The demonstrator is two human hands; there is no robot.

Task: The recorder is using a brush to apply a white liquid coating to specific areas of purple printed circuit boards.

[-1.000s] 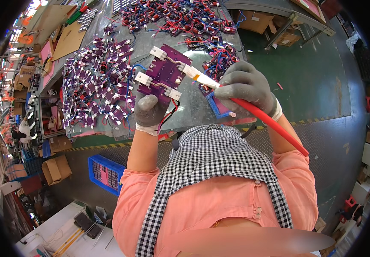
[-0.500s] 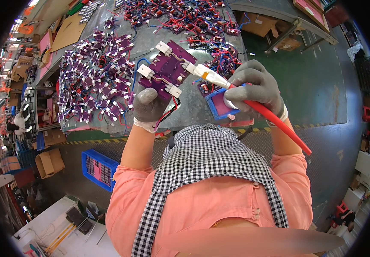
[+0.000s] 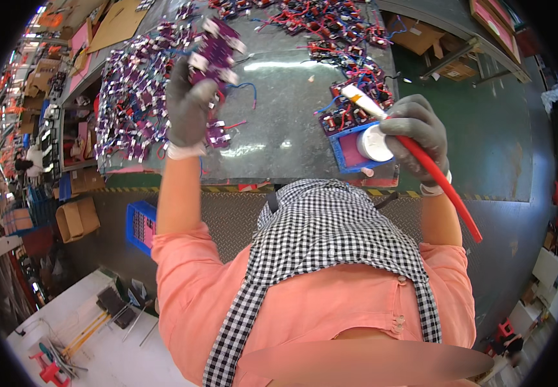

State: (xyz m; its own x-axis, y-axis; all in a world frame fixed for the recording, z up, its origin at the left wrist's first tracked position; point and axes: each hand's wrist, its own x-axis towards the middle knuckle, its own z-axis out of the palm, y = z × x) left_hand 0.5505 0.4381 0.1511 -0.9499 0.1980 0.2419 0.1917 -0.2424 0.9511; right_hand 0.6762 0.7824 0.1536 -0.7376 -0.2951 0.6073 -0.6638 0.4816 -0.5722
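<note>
In my left hand [image 3: 192, 106], gloved in grey, is a purple circuit board [image 3: 217, 48] with white connectors, blurred by motion. It is raised over the left part of the table, beside a heap of similar purple boards [image 3: 133, 84]. My right hand [image 3: 421, 132], also gloved, grips a brush [image 3: 437, 171] by its long red handle. The brush's pale head points up and left, away from the board. Just below that head, a round white pot [image 3: 375, 143] sits in a blue tray [image 3: 342, 155] with a pink bottom.
Wired boards with red and blue leads [image 3: 317, 26] cover the table's [image 3: 269, 122] far side and right edge. A blue crate [image 3: 138, 226] and a cardboard box [image 3: 77, 219] stand on the floor at left. Beyond the table is another bench [image 3: 450, 48] with boxes beneath.
My left hand has carried the circuit board left and farther out, away from the brush. The brush has drawn off the board and shifted slightly right, uncovering the white pot.
</note>
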